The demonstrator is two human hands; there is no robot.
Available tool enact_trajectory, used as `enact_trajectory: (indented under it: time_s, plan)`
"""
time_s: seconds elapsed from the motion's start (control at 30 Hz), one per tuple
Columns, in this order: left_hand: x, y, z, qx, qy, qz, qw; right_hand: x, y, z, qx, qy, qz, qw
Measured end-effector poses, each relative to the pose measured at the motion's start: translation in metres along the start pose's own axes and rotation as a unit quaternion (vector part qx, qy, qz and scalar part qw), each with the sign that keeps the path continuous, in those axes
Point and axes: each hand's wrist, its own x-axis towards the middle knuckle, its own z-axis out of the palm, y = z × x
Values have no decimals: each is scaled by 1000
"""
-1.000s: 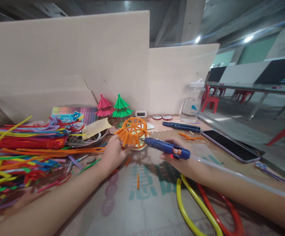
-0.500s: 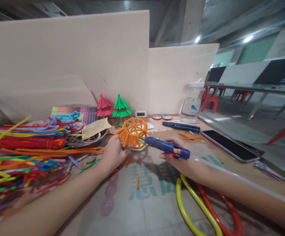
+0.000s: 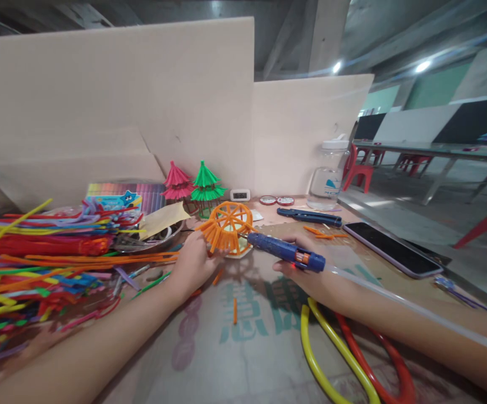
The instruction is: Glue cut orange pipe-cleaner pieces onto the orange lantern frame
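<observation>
My left hand grips the left side of an orange pipe-cleaner frame, a spoked ring with short pieces hanging close together along its left and front edge. In my right hand is a blue hot glue gun, a long clear glue stick sticking out of its back. The gun's nozzle touches or nearly touches the frame's front right edge. A small red light glows under the gun. Short orange pipe-cleaner pieces lie on the cardboard below.
Many coloured pipe cleaners cover the left side. Pink and green small pagoda-like models stand behind. Yellow-and-red-handled scissors lie under my right forearm. A blue cutter, a phone and a water bottle are on the right.
</observation>
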Motion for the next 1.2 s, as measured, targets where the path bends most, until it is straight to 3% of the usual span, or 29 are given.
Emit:
enact_trajectory:
  time_s: [0.87, 1.2]
  plan:
    - [1, 2, -2, -21, -7, -13, 1000, 0, 0, -1, 22, -11, -4, 1000]
    - [0, 3, -2, -49, -8, -66, 997, 1, -2, -2, -18, -41, 31, 999]
